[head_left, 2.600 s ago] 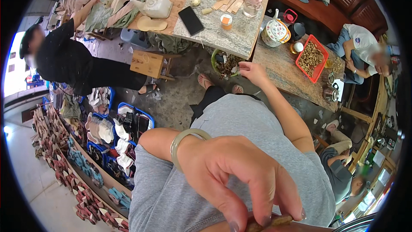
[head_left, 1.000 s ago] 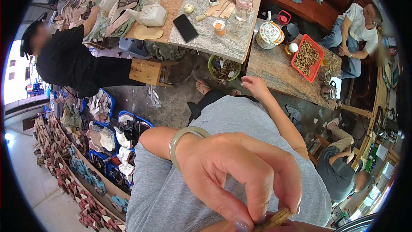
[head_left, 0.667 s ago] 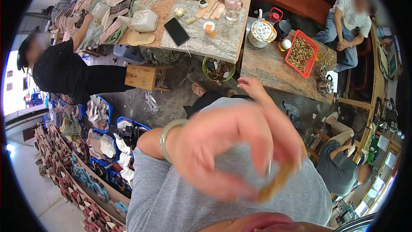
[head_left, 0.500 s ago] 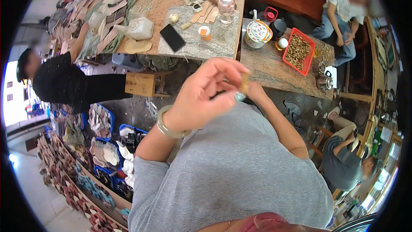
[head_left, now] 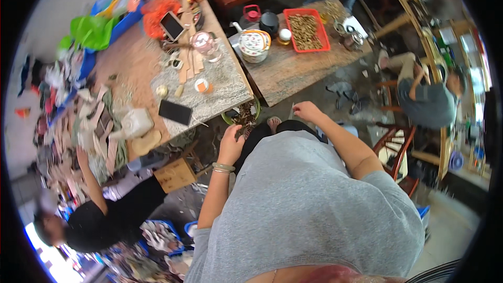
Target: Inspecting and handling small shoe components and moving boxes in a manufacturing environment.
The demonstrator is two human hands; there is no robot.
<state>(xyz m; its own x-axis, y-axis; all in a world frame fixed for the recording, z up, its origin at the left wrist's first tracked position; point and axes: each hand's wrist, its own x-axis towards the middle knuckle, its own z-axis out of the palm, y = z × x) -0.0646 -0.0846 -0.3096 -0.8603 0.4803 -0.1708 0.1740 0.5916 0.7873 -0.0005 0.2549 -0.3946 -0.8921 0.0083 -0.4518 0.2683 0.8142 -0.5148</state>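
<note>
Near the green bin [head_left: 258, 107] of scraps [head_left: 246, 111], the left hand [head_left: 230, 144] is loosely curled, like the right hand [head_left: 309, 111]; whether anything is held cannot be told. Scrap-dropping is suggested. For the peanuts [head_left: 305, 29], heaped in the red tray [head_left: 325, 34], a long reach would be needed.

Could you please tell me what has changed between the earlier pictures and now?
The left hand came down from near the camera toward the round green plastic bin; the brown, rough-shelled peanut it pinched no longer shows, so its release is unclear. The view turned too. The right hand stays low in front; the red rectangular plastic basket stays put.
</note>
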